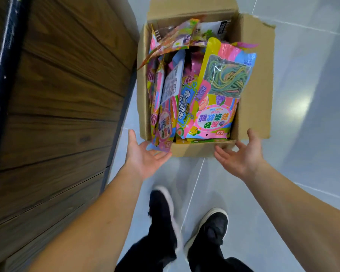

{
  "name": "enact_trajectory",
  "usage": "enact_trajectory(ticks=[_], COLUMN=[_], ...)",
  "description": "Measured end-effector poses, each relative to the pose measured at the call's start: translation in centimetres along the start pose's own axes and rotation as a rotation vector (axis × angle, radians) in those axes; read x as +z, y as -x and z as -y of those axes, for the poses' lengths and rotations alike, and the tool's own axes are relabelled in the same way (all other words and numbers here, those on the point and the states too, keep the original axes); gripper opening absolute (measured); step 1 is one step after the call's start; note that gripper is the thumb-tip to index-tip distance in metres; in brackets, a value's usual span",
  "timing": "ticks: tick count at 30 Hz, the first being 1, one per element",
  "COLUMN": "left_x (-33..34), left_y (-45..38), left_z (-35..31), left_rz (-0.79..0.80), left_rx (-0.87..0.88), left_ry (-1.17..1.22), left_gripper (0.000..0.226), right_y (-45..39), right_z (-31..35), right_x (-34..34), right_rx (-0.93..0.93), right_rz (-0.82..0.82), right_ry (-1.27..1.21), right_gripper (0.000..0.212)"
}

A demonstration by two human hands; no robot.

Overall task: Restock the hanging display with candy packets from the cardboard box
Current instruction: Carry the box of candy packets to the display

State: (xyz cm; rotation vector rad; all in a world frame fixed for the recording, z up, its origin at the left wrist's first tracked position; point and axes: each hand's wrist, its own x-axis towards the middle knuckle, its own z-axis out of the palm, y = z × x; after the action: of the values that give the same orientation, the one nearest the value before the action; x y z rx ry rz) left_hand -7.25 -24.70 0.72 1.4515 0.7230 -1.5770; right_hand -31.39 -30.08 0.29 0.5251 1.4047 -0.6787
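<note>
1. The cardboard box (249, 79) sits on the floor at the top middle, full of candy packets (216, 95).
2. The left hand (143, 154) reaches out, palm up, fingers spread, holding nothing.
3. The right hand (241, 154) is spread too, by the box's near corner.

The cardboard box (249, 79) hides its lower candy packets (171, 99). The shoes (206, 232) are blurred. The wooden cabinet (57, 114) is cut off at the left edge.

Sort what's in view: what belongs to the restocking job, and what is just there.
Belongs to the job:
- cardboard box, open, on the floor
- candy packets filling it
- left hand and right hand, both open at the box's near corners

Just there:
- wooden panel left of the box
- tiled floor
- black shoes
</note>
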Motion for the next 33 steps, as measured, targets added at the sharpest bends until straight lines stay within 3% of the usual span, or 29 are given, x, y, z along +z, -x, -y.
enact_trajectory(ticks=[4,10,17,21,29,33], left_x=[3.0,7.9,17.8,22.1,30.5,35.5], left_y=[0.0,-2.1,-3.4,-4.7,-6.8,-8.5], left_z=[-1.6,-6.8,-12.4,-14.0,-17.7,-20.1], left_rz=[-0.005,0.034,0.144,0.099,0.038,-0.013], left_rx=[-0.057,-0.114,-0.156,-0.125,-0.052,-0.027], left_ry=[-0.07,-0.136,-0.244,-0.175,-0.016,0.039], left_gripper=[0.077,0.095,0.085,0.069,0.084,0.09], right_y=[0.2,-0.1,-0.3,-1.0,-2.4,-3.2], right_z=[2.4,6.6,13.5,17.7,26.1,31.0], right_x=[2.7,8.7,15.8,19.8,28.1,33.6], right_rx=[-0.011,-0.064,-0.118,-0.111,-0.05,-0.07], right_rz=[-0.036,-0.09,-0.055,-0.031,0.018,0.078], right_ry=[0.019,0.004,0.171,0.228,0.297,0.443], right_gripper=[0.084,0.086,0.085,0.085,0.092,0.076])
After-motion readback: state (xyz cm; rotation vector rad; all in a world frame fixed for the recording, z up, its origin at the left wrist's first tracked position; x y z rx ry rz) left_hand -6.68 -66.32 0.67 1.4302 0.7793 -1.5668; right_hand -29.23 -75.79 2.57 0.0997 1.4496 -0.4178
